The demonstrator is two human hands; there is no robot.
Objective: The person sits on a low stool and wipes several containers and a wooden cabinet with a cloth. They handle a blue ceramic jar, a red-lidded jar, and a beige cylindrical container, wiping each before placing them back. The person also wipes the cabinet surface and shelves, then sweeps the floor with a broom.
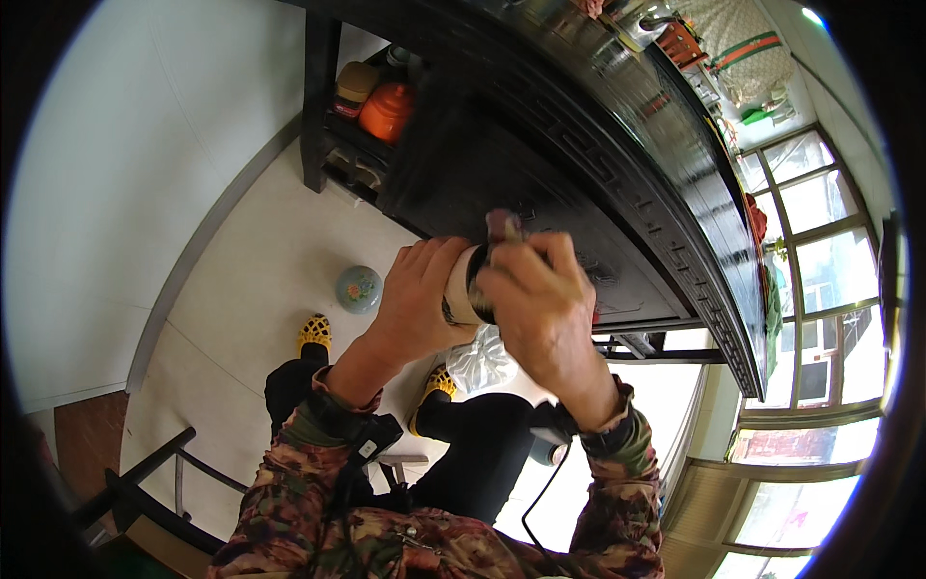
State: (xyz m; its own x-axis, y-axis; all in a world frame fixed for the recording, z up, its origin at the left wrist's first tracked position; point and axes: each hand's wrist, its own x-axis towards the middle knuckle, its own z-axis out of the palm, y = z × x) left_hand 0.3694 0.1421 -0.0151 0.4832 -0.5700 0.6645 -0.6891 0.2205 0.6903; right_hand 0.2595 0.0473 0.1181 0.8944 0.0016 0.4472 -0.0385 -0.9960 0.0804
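Note:
My left hand (416, 297) wraps around a pale cylindrical object (457, 289), its thumb side towards the far right. A black band (475, 266) rings the end of the cylinder near my other hand. My right hand (542, 297) is curled at that end and blurred by motion. A small dark reddish object (503, 223) juts out from its fingers; blur hides exactly what it is. How far the right fingers touch the cylinder's end is hidden. Below the hands a clear plastic bag (483, 362) shows, partly covered by my right hand.
A black carved wooden cabinet (492, 159) stands just beyond my hands. Its side shelf holds an orange jar (388, 112) and a brown-lidded jar (354, 83). On the floor sits a round grey-green floral ceramic object (359, 289). A dark chair frame (152, 470) lies at lower left.

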